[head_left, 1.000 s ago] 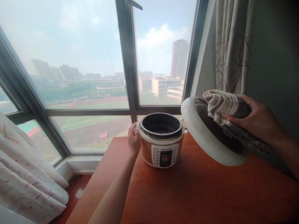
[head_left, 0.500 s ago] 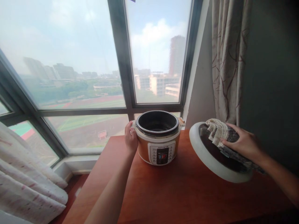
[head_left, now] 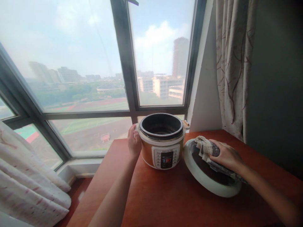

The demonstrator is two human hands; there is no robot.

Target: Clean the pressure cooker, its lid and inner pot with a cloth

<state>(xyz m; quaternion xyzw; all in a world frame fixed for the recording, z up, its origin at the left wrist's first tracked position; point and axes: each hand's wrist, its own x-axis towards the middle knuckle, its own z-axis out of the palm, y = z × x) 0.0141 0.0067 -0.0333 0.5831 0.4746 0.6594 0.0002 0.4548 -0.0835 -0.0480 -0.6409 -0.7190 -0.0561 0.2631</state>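
An orange-and-white electric cooker (head_left: 147,155) with a control panel on its front stands uncovered on the table, its dark inner pot (head_left: 162,124) visible from above. My left hand (head_left: 134,142) is closed around the pale handle on the cooker's left side. To the right, my right hand (head_left: 226,156) grips a folded patterned cloth (head_left: 203,147) at the middle of a round lid (head_left: 200,177). That lid has a broad white rim and a dark centre, and it tilts low over the table beside the cooker. Cloth and fingers hide the lid's grip; whether the rim touches the table I cannot tell.
The reddish-brown wooden table (head_left: 161,197) runs up to a large window (head_left: 157,78) behind the cooker. Patterned curtains hang at the right (head_left: 234,69) and lower left (head_left: 30,186). Beyond the table's left edge, the floor (head_left: 77,192) shows.
My right hand has brought the lid and cloth down and to the left, nearer the cooker and the table. My left hand keeps its hold on the handle. The view has shifted slightly.
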